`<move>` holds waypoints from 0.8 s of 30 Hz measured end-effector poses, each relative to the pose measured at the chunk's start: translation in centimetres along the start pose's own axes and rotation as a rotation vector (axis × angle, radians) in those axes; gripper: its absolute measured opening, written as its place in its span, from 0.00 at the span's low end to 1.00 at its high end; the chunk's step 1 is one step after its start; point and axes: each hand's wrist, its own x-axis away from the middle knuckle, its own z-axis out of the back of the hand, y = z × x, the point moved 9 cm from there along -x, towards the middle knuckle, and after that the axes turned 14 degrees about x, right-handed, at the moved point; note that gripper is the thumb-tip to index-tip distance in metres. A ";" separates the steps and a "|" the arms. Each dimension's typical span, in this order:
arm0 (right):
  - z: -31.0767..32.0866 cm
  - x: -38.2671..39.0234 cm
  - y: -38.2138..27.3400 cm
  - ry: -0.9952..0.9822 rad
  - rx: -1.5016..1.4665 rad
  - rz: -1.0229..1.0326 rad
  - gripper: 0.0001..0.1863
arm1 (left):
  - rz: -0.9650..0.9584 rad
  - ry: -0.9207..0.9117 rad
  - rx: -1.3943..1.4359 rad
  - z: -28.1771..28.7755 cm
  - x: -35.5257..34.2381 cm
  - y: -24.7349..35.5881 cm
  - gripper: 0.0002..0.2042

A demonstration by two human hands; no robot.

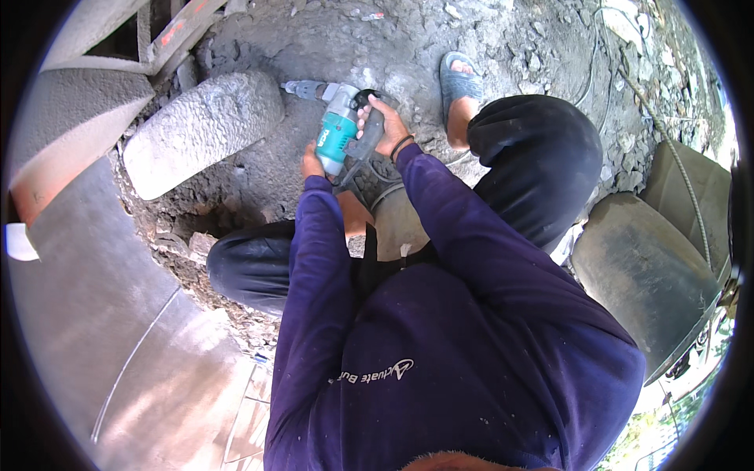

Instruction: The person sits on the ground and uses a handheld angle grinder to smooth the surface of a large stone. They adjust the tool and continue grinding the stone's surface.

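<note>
A teal and grey hammer drill (336,133) is held between my two hands, its nose pointing left. My right hand (388,128) is wrapped round the dark rear handle. My left hand (312,162) is closed on the lower end of the teal body, with most of its fingers hidden behind the tool. The ribbed grey chuck (303,89) ends beside the right end of a rough, pale stone block (206,129); whether they touch I cannot tell. A grey power cord (382,193) loops below the handle.
Rubble and dust cover the grey ground (330,39). A curved concrete slab (102,259) lies at left, with concrete pieces (90,118) above it. Dusty black tubs (644,275) and a rope (667,141) are at right. My sandalled foot (460,86) stands right of the drill.
</note>
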 end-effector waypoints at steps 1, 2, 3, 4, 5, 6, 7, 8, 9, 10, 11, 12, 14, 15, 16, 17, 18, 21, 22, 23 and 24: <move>0.5 -0.3 -0.3 0.036 0.032 0.014 0.14 | -0.014 0.005 0.014 0.0 -0.2 -0.2 0.25; 0.8 -0.7 -0.4 0.070 0.064 0.025 0.14 | -0.030 0.012 0.029 0.1 -0.2 -0.3 0.25; 1.1 -1.0 -0.3 0.102 0.097 0.034 0.15 | -0.048 0.021 0.046 0.3 -0.3 -0.3 0.25; 1.5 -1.4 -0.3 0.121 0.114 0.065 0.14 | -0.022 0.053 0.005 -0.3 0.2 -0.2 0.25; 2.2 -1.5 -0.3 0.145 0.101 0.063 0.13 | 0.012 0.085 -0.037 -1.1 1.2 -0.1 0.25; 2.8 -1.8 -0.4 0.167 0.088 0.061 0.12 | 0.044 0.117 -0.080 -1.9 2.4 0.0 0.25; 2.4 -1.9 -0.5 0.175 0.083 0.054 0.11 | 0.039 0.104 -0.064 -2.1 2.9 0.4 0.25; 2.2 -1.5 -0.4 0.171 0.099 0.043 0.10 | 0.034 0.090 -0.048 -2.3 3.4 0.7 0.25; 1.8 -1.2 -0.5 0.168 0.080 0.049 0.10 | 0.030 0.076 -0.032 -2.6 3.8 1.1 0.25; 1.7 -1.0 -0.3 0.167 0.063 0.050 0.10 | 0.022 0.129 -0.073 -2.3 4.4 1.5 0.25; 1.7 -0.7 -0.1 0.166 0.046 0.052 0.11 | 0.015 0.181 -0.114 -2.2 4.8 1.9 0.25; 2.1 0.0 0.3 0.193 0.012 0.049 0.12 | 0.009 0.234 -0.155 -1.9 5.3 2.4 0.26; 1.6 1.3 1.2 0.211 0.001 0.033 0.12 | -0.023 0.210 -0.178 -0.8 4.8 3.3 0.26; 1.4 1.8 1.5 0.221 -0.004 0.024 0.12 | -0.037 0.199 -0.191 -0.1 4.6 3.6 0.26; 3.2 2.3 1.2 0.198 -0.072 0.035 0.13 | 0.025 0.265 -0.255 -2.5 8.2 2.9 0.26; 3.4 3.3 0.5 0.216 -0.025 0.052 0.13 | 0.026 0.233 -0.241 -2.8 9.2 1.9 0.26; 3.6 4.2 -0.3 0.229 0.021 0.063 0.13 | 0.023 0.207 -0.229 -2.8 9.8 1.2 0.26; 2.2 5.1 -2.9 0.309 0.269 0.121 0.12 | 0.093 0.150 -0.090 -1.9 8.8 -2.7 0.25; 1.5 5.6 -3.2 0.341 0.280 0.126 0.11 | 0.085 0.084 -0.028 -1.3 7.1 -3.4 0.25; 1.0 5.9 -3.4 0.375 0.282 0.139 0.11 | 0.098 0.094 -0.063 -1.1 6.9 -2.9 0.24; 0.4 6.0 -2.9 0.381 0.274 0.136 0.11 | 0.113 0.107 -0.092 -0.9 6.9 -2.6 0.24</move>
